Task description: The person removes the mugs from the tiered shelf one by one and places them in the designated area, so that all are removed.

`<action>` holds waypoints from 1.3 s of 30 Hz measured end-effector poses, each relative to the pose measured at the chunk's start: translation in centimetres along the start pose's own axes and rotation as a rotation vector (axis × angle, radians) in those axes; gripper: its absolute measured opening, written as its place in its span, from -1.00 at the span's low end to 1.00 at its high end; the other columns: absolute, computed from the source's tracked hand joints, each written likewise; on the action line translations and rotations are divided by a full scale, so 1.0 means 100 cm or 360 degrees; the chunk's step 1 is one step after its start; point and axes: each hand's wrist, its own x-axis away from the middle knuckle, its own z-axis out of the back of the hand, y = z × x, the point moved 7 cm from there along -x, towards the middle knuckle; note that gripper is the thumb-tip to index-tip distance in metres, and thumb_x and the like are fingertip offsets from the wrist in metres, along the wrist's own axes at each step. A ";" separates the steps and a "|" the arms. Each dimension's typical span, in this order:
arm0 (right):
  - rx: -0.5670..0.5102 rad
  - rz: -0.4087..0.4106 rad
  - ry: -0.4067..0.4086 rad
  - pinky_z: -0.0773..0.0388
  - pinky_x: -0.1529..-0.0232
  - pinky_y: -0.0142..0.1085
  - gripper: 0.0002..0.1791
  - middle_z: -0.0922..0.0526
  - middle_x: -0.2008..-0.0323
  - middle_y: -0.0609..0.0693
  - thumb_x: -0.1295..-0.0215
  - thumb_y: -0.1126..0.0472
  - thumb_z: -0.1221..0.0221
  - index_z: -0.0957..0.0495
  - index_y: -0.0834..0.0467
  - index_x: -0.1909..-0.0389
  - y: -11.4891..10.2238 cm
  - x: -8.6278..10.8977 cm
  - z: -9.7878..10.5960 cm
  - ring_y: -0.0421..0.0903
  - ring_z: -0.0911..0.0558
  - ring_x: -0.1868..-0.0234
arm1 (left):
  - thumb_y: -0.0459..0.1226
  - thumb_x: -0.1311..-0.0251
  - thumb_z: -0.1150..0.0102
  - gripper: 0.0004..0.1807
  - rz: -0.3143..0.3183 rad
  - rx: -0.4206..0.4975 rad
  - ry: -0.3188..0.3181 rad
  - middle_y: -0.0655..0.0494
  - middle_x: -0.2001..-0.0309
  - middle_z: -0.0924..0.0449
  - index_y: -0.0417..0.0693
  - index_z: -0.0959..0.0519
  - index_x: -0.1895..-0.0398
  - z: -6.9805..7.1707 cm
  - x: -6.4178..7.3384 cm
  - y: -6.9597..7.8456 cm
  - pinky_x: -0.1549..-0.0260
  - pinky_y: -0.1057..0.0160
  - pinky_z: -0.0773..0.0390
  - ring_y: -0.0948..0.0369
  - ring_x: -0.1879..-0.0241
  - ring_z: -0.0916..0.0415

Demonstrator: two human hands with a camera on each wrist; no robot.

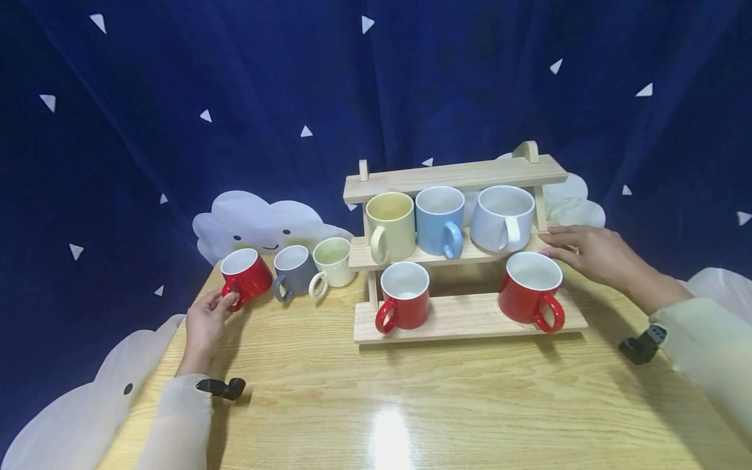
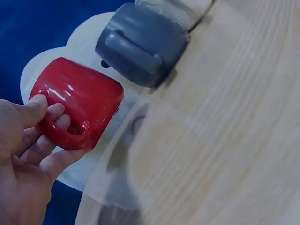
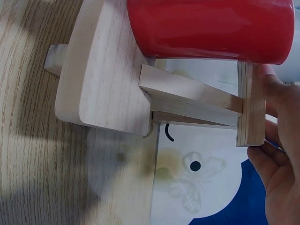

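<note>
My left hand pinches the handle of a red mug with a white inside, at the table's far left. The mug tilts, and its shadow falls on the wood in the left wrist view. Beside it stand a grey-blue mug and a cream mug. My right hand grips the right end of the middle shelf of a wooden rack, thumb and fingers around the board in the right wrist view. Another red mug on the lower shelf is close to that hand.
On the middle shelf stand a yellow mug, a light blue mug and a wide white mug. A red mug sits at the lower shelf's left. A dark blue curtain hangs behind the table.
</note>
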 end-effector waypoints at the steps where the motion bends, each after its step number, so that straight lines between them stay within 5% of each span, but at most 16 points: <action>1: -0.0003 -0.0002 -0.0002 -0.37 -0.10 0.28 -0.54 -0.57 -0.12 0.26 -0.23 0.05 -0.33 -0.62 0.19 -0.09 0.000 0.000 0.000 0.32 -0.49 -0.16 | -0.07 -0.37 -0.13 -0.50 -0.0003 -0.0003 -0.0004 -0.23 -0.06 -0.60 -0.24 -0.52 -0.20 -0.001 0.000 -0.001 0.19 0.54 -0.52 0.49 0.22 -0.52; 15: -0.0002 0.0014 -0.0001 -0.38 -0.10 0.27 -0.55 -0.57 -0.12 0.26 -0.22 0.08 -0.34 -0.62 0.20 -0.09 -0.001 0.000 0.001 0.31 -0.50 -0.15 | -0.10 -0.35 -0.19 -0.52 -0.0020 0.0018 -0.0050 -0.21 -0.07 -0.59 -0.24 -0.53 -0.19 -0.012 0.002 -0.009 0.22 0.58 -0.47 0.49 0.19 -0.48; 23: 0.0002 0.0001 -0.0017 -0.37 -0.10 0.28 -0.53 -0.57 -0.13 0.27 -0.24 0.04 -0.32 -0.62 0.20 -0.10 0.000 0.000 0.000 0.32 -0.49 -0.16 | -0.02 -0.34 -0.16 -0.45 0.0010 -0.0024 -0.0086 -0.17 -0.12 -0.57 -0.20 -0.50 -0.24 -0.016 0.002 -0.015 0.17 0.54 -0.45 0.25 0.01 -0.48; 39: -0.0016 0.0011 0.0002 -0.37 -0.09 0.29 -0.54 -0.57 -0.13 0.27 -0.24 0.03 -0.32 -0.62 0.20 -0.09 0.000 0.000 0.001 0.33 -0.49 -0.16 | -0.02 -0.33 -0.17 -0.47 -0.0037 0.0079 -0.0113 -0.17 -0.08 -0.60 -0.22 -0.53 -0.19 -0.020 -0.002 -0.025 0.16 0.60 -0.50 0.51 0.15 -0.49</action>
